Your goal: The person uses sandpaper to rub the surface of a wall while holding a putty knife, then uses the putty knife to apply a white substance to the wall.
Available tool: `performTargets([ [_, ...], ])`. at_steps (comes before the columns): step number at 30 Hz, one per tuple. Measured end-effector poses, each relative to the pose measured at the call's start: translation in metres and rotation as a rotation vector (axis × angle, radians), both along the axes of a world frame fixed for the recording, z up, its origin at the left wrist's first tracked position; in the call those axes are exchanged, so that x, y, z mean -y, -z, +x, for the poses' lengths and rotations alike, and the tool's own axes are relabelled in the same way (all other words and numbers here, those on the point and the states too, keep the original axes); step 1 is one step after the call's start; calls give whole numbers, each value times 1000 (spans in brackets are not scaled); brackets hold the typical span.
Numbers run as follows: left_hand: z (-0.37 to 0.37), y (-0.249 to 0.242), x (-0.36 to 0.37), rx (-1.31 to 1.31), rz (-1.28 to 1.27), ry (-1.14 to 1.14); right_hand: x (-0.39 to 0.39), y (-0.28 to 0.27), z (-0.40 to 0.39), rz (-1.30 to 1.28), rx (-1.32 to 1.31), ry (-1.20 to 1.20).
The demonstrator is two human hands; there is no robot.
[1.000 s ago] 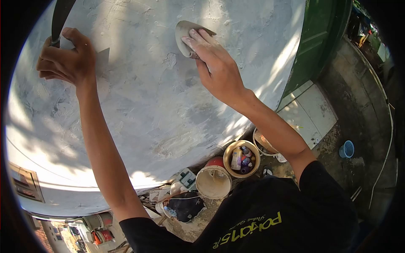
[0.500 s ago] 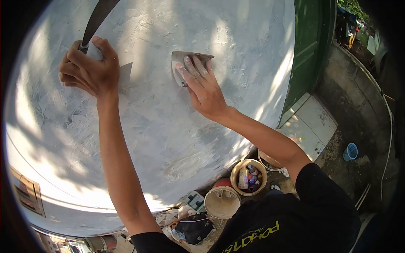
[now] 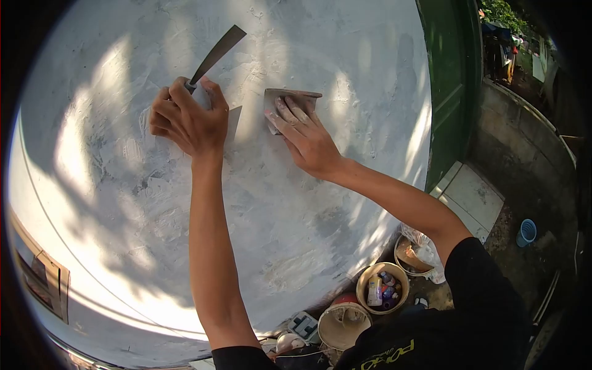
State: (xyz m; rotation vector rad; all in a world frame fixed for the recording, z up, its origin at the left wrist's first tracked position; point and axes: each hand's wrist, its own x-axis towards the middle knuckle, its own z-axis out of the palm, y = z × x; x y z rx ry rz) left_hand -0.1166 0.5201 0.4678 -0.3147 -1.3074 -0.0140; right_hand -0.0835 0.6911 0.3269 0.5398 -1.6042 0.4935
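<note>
Grey, thin scraper [image 3: 272, 98] gripped by right hand [image 3: 303, 133] against rough wall [image 3: 277, 209]; left hand [image 3: 194, 120] clutches curved-bladed tool [image 3: 218, 53].

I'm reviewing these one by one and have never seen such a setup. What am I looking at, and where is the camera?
There is no robot: these are a person's bare hands, seen by one camera worn on the head, looking forward and down. The big pale surface is a wall, rough and patchy, with sunlight and shadow across it. The left hand holds a long-bladed tool by its handle, blade pointing up. The right hand has its fingers spread over a flat scraper at the wall; its thumb's grip is hard to see. Below stand a bucket of bottles and a stained bucket. To the right are a green door and a blue basket.
</note>
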Motion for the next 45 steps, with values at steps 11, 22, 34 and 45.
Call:
performTargets([
  [11, 6, 2, 0, 6, 16, 160, -7, -36, -15, -13, -8, -38],
  [22, 35, -21, 98, 25, 30, -4, -39, -113, -15, -39, -94, 24],
  [34, 30, -14, 102, -24, 49, 8, -55, -92, -17, 207, -233, 221],
  [45, 29, -16, 103, -66, 23, -9, -38, -128, -19, 5, -74, 206],
])
